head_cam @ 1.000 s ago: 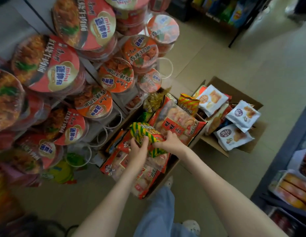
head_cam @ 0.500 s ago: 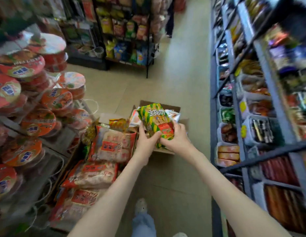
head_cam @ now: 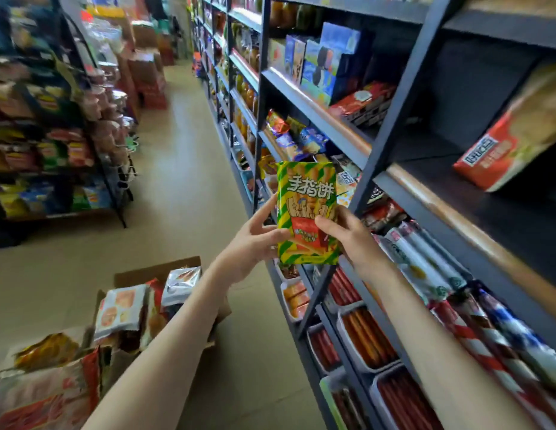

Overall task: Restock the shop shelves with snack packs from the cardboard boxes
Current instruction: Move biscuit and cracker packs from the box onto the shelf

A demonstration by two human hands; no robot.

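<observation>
A green-and-yellow striped snack pack (head_cam: 306, 200) is upright in front of the dark shelf unit (head_cam: 391, 125). My left hand (head_cam: 255, 240) holds its lower left edge with thumb in front and fingers behind. My right hand (head_cam: 348, 234) grips its lower right side. Two cardboard boxes stand on the floor at lower left: the farther box (head_cam: 152, 271) holds white and silver packs, the nearer box (head_cam: 53, 361) holds red and orange packs.
The shelf unit on the right carries blue boxes (head_cam: 320, 60), a red pack (head_cam: 503, 144) and trays of red sticks (head_cam: 366, 336). Display racks (head_cam: 53, 135) with snacks line the left. A beige floor aisle (head_cam: 183, 169) runs between them.
Both hands lifted the striped pack out of the box and carried it up and right to the shelf unit. My view swung from the boxes to the shelves.
</observation>
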